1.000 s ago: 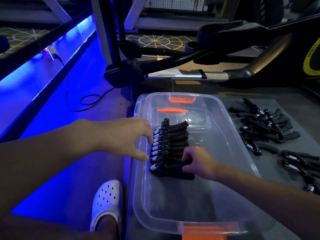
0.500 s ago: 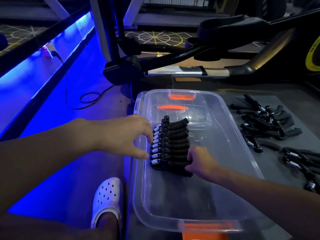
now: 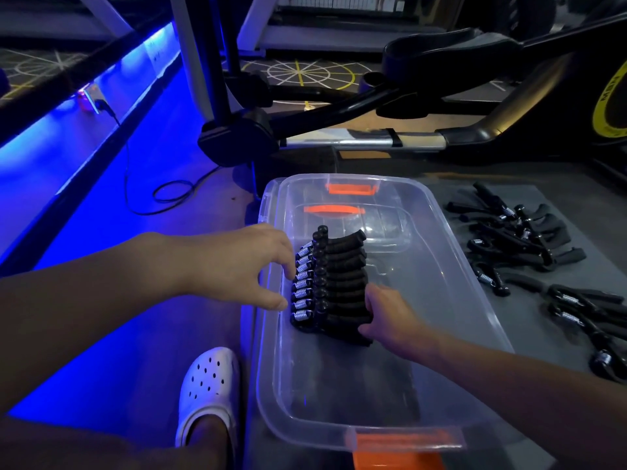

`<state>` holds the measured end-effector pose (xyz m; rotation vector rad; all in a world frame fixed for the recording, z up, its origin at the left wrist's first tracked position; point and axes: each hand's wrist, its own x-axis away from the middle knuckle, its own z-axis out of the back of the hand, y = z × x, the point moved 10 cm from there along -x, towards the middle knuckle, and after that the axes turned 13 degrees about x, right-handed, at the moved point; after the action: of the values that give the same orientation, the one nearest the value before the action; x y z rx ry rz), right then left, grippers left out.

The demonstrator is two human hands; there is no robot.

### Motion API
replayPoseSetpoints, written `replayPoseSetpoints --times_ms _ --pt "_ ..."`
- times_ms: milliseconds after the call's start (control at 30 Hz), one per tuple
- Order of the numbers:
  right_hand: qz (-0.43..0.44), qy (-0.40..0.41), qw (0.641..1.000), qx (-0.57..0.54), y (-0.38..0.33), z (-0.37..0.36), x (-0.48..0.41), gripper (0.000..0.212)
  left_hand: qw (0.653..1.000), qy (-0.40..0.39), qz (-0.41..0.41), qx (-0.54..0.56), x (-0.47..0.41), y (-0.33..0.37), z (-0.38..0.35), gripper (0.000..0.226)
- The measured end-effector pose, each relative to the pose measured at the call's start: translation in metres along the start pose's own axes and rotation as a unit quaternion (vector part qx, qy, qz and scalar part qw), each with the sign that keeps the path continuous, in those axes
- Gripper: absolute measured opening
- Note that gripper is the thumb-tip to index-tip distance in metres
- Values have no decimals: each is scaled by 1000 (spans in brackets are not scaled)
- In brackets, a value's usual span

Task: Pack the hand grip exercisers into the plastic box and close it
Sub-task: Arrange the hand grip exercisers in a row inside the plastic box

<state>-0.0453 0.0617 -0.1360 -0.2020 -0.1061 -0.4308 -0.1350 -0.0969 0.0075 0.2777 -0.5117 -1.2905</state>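
Head view, clock positions read from the frame centre: a black exercise machine (image 3: 441,52) with a silver rail spans 12 o'clock above a blue-lit floor. A clear plastic box (image 3: 451,266), lid off, lies lengthwise from the centre toward 6 o'clock. It has one orange latch (image 3: 400,435) at its near end and another (image 3: 349,188) at its far end. A grey mat (image 3: 522,320) extends toward 3 o'clock and carries a loose heap of hand grip exercisers (image 3: 519,239), well apart from the box interior. Inside the box, against its 9 o'clock wall, a packed row of hand grip exercisers (image 3: 339,276) stands on edge, with silver springs toward 9 o'clock and black handles toward 3 o'clock. The left hand (image 3: 244,262) reaches over the 9 o'clock wall, fingers loosely bent and clasping nothing, fingertips at the spring ends of the row. The right hand (image 3: 390,317) grasps the handles at the row's near end, fingers curled over them and thumb beneath. A white perforated clog (image 3: 207,381) sits at 7 o'clock, just beside the box
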Motion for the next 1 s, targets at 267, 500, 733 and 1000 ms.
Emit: replayPoseSetpoints --times_ms 267,500,733,1000 --pt "-1 1 1000 -14 1 -1 1 39 1000 1 1 -3 -1 0 0 38" --pt "9 -18 1000 12 -3 6 2 41 1000 19 3 -16 -11 6 8 34" --pt "20 61 997 -35 -2 68 10 35 995 91 -38 13 -48 44 39 26" --pt "-29 225 968 -105 48 171 44 19 976 193 -88 50 -99 110 58 21"
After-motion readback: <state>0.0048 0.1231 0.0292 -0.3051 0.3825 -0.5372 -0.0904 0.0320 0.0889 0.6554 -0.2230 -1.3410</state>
